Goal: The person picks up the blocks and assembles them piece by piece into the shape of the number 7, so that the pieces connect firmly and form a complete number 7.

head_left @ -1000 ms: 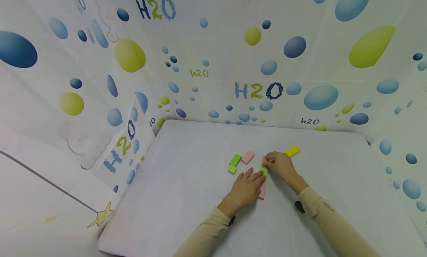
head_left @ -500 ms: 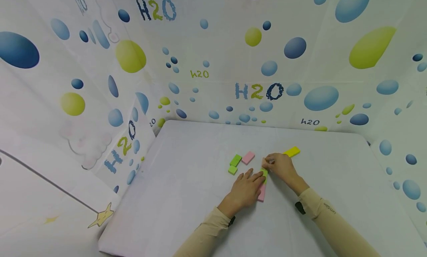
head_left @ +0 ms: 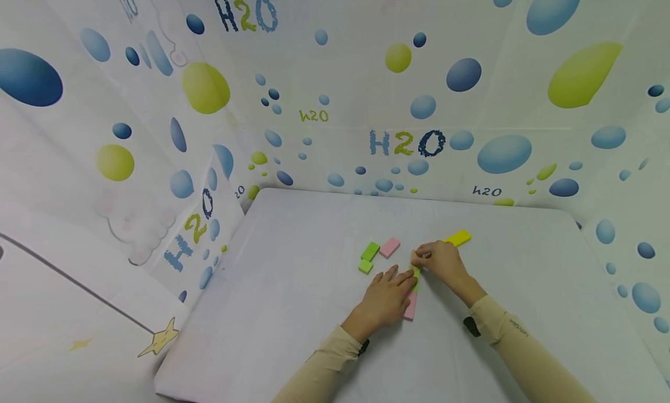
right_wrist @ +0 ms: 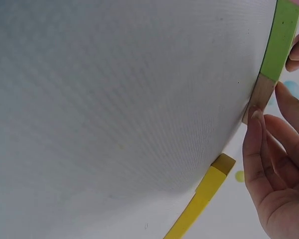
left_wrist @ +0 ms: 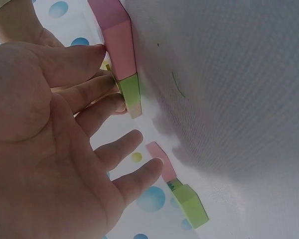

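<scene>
Three blocks stand end to end in a row: a pink block [head_left: 410, 309] nearest the person, a green block [head_left: 416, 282] in the middle, a pale wood-coloured block [right_wrist: 262, 92] at the far end. The left hand [head_left: 386, 298] lies over the row's left side with fingers spread and mostly straight. In the left wrist view its thumb touches the pink block [left_wrist: 120, 47] and its nearer fingers touch the green block [left_wrist: 130, 89]. The right hand [head_left: 444, 264] pinches the pale block between thumb and fingers, partly hiding it in the head view.
Left of the row lie a pink block [head_left: 389, 248], a green block [head_left: 370, 251] and a smaller green block [head_left: 365, 266]. Behind the right hand is a yellow block [head_left: 459, 238]. All rest on a white-covered table [head_left: 272, 310], with patterned cloth walls behind and beside it.
The row of blocks has slid a little toward the person, its pink end showing farther out. The right hand has moved slightly the same way; the left hand has stayed nearly still.
</scene>
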Demonstrator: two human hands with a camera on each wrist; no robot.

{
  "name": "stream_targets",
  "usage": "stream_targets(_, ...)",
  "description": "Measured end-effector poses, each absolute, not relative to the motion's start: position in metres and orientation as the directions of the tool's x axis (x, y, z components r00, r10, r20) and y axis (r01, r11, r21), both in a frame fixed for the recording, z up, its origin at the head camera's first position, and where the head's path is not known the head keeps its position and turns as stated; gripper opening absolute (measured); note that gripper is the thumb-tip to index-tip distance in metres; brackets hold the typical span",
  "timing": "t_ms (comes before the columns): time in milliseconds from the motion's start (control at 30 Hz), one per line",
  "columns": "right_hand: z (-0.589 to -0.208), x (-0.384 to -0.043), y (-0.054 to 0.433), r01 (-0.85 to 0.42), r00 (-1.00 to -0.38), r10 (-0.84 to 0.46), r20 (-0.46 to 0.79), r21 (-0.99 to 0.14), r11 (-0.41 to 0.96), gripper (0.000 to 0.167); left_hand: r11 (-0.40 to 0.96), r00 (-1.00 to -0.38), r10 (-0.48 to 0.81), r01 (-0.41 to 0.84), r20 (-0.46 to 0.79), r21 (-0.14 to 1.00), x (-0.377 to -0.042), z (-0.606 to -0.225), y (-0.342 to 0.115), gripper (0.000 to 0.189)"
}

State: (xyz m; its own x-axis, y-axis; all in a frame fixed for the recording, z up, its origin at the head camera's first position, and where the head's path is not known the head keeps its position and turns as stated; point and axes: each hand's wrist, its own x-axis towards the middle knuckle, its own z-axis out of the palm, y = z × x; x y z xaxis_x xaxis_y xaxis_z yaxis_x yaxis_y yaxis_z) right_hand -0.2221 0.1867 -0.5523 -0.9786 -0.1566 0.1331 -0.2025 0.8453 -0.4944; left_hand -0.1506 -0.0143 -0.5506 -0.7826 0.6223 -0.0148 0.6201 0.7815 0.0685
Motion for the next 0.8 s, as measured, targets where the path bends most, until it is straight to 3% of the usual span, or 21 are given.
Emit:
stream_targets(367, -0.554, -0.2216, 0.1872, -0.185, -0.983, -0.148, 0.111, -0.541, 0.82, 0.024, 0.785, -0.785, 0.618, 0.615, -0.026, 0.076, -0.1502, -0.5522, -0.0143, 0.051)
stream_targets(800, -0.5563, -0.222, 0.1894, -0.236, -0.97, -0.166, 0.177, -0.533, 0.812, 0.015, 0.787, -0.788, 0.615, 0.611, -0.029, 0.086, -0.1509, -0.5538, -0.0142, 0.053)
